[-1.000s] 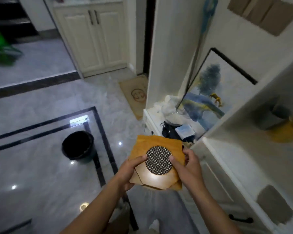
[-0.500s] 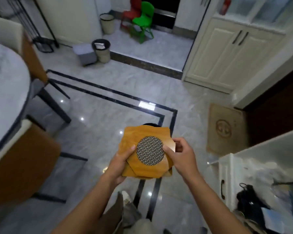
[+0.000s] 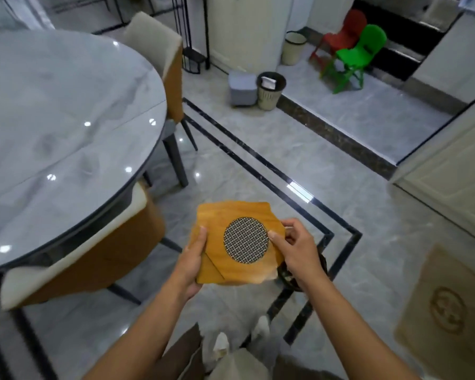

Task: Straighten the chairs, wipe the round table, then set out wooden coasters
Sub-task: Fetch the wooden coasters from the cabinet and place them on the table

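A fanned stack of square wooden coasters (image 3: 231, 215), the top one with a round metal mesh inset, is held in front of me at mid height. My left hand (image 3: 190, 266) grips the stack's left edge with the thumb on top. My right hand (image 3: 296, 246) pinches the right edge, thumb by the mesh. The round grey marble table (image 3: 52, 111) fills the left side. An orange-backed chair (image 3: 93, 256) is tucked at its near edge. A second chair (image 3: 165, 58) stands at its far right edge.
A black bin (image 3: 291, 275) sits on the floor partly hidden under my right hand. A beige bin (image 3: 270, 90), a grey stool (image 3: 242, 87), red and green plastic chairs (image 3: 359, 56) stand further back. A doormat (image 3: 447, 305) lies at right, by cream cabinets (image 3: 450, 171).
The view has swung left from the white shelf unit to the round table and chairs. Both hands kept hold of the coaster stack throughout.
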